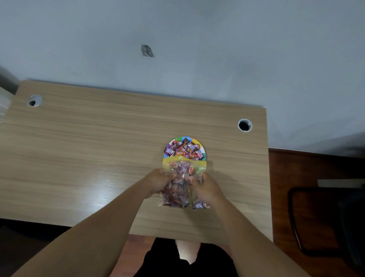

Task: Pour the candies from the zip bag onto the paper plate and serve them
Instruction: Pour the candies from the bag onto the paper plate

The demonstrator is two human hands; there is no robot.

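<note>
A clear zip bag with a yellow mouth strip lies tipped toward the paper plate, its open mouth over the plate's near edge. Wrapped candies are heaped on the colourful plate, and more remain inside the bag. My left hand grips the bag's left side. On the bag's right side my right hand does the same. The plate's near rim is hidden by the bag.
The wooden table has two round cable holes, one at the far left and one at the far right. A dark chair stands to the right of the table. A grey wall is behind.
</note>
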